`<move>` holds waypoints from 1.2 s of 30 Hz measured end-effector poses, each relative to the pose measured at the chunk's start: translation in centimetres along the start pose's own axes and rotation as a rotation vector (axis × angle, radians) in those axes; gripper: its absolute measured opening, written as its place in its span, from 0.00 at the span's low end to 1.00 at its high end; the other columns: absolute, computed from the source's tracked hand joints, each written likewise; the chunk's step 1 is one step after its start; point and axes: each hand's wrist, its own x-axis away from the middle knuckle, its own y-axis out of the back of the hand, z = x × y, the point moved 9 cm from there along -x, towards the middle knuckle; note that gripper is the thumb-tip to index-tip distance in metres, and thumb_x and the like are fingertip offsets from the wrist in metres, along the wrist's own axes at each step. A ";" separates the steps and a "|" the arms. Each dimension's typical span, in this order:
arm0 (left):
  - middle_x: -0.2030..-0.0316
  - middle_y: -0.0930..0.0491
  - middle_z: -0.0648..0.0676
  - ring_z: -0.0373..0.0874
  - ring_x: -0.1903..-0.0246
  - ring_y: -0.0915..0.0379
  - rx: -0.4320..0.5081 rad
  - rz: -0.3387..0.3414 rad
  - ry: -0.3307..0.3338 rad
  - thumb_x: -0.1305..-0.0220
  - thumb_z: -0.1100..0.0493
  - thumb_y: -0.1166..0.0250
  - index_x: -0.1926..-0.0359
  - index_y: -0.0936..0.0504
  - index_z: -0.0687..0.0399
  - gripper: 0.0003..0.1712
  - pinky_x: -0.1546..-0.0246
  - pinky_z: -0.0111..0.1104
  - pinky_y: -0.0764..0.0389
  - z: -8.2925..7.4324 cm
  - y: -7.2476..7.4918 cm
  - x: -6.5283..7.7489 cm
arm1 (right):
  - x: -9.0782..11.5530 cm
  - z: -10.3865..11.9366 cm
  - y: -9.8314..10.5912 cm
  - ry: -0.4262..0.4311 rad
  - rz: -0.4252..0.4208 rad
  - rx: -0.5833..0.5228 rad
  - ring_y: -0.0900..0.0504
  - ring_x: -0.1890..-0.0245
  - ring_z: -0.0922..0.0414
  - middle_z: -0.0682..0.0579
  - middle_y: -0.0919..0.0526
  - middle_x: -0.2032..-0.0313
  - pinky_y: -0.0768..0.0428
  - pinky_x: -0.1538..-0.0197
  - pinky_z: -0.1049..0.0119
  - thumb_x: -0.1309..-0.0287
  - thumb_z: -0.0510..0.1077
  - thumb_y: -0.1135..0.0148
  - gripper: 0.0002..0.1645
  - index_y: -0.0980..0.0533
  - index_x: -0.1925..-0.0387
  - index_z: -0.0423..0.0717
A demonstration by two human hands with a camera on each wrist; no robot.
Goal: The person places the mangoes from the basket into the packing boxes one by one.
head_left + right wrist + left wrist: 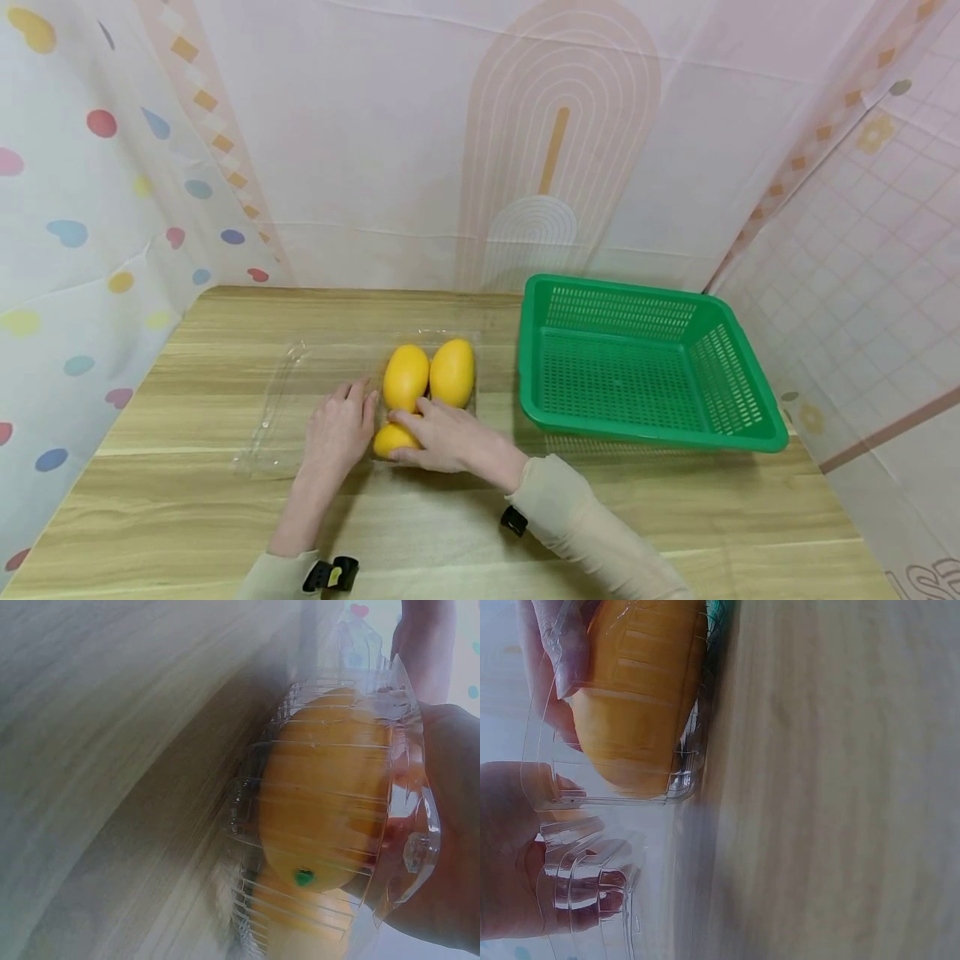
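A clear plastic clamshell box (682,769) lies opened on the table, with its lid (281,408) folded out to the left. Two yellow mangoes, one left (406,377) and one right (452,372), sit side by side at its back. My right hand (453,437) grips a front mango (392,442) inside the box, fingers over its top and thumb at the near side. A green stem end marks this mango in the right wrist view. What lies beneath the palm is hidden. My left hand (337,429) rests at the seam between box and lid, fingers loosely bent against the plastic.
A green plastic basket (652,437) with slotted sides stands to the right of the box. The wood-grain table (180,517) meets patterned cloth hangings (360,167) at the back and on both sides.
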 end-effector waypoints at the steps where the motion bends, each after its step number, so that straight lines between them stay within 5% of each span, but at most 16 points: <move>1: 0.55 0.20 0.72 0.68 0.57 0.22 -0.002 -0.005 -0.002 0.31 0.57 0.48 0.47 0.25 0.70 0.21 0.58 0.56 0.21 0.0 0.0 0.0 | 0.1 0.1 0.2 0.011 -0.023 0.015 0.24 0.56 0.58 0.50 0.23 0.51 0.20 0.55 0.66 0.36 0.67 0.54 0.32 0.34 0.36 0.60; 12: 0.54 0.21 0.73 0.69 0.58 0.22 -0.005 -0.008 0.001 0.31 0.56 0.47 0.47 0.24 0.69 0.21 0.59 0.56 0.21 0.1 0.1 0.0 | 1.2 -0.3 2.2 0.050 -0.200 0.087 0.24 0.61 0.60 0.54 0.23 0.55 0.23 0.65 0.72 0.35 0.60 0.48 0.25 0.28 0.43 0.54; 19: 0.52 0.21 0.73 0.69 0.56 0.23 0.016 0.010 0.008 0.30 0.56 0.48 0.46 0.25 0.69 0.21 0.58 0.57 0.21 0.2 0.0 0.0 | 2.4 -2.4 3.8 -0.081 -0.425 0.088 0.23 0.56 0.55 0.50 0.21 0.52 0.20 0.55 0.65 0.35 0.50 0.45 0.17 0.24 0.49 0.47; 25: 0.48 0.26 0.76 0.72 0.50 0.27 0.029 0.063 0.061 0.28 0.54 0.51 0.42 0.29 0.71 0.24 0.53 0.59 0.23 1.2 0.1 -0.3 | 3.9 -5.6 4.1 -0.264 -0.558 -0.013 0.25 0.53 0.47 0.42 0.26 0.49 0.20 0.54 0.59 0.39 0.45 0.41 0.20 0.27 0.48 0.39; 36: 0.46 0.33 0.80 0.79 0.49 0.37 0.022 0.004 0.146 0.32 0.59 0.47 0.41 0.33 0.74 0.25 0.52 0.66 0.31 5.1 3.0 -0.3 | 4.3 -9.0 1.4 -0.432 -0.541 -0.404 0.30 0.45 0.40 0.32 0.35 0.44 0.25 0.43 0.50 0.36 0.42 0.44 0.32 0.39 0.40 0.24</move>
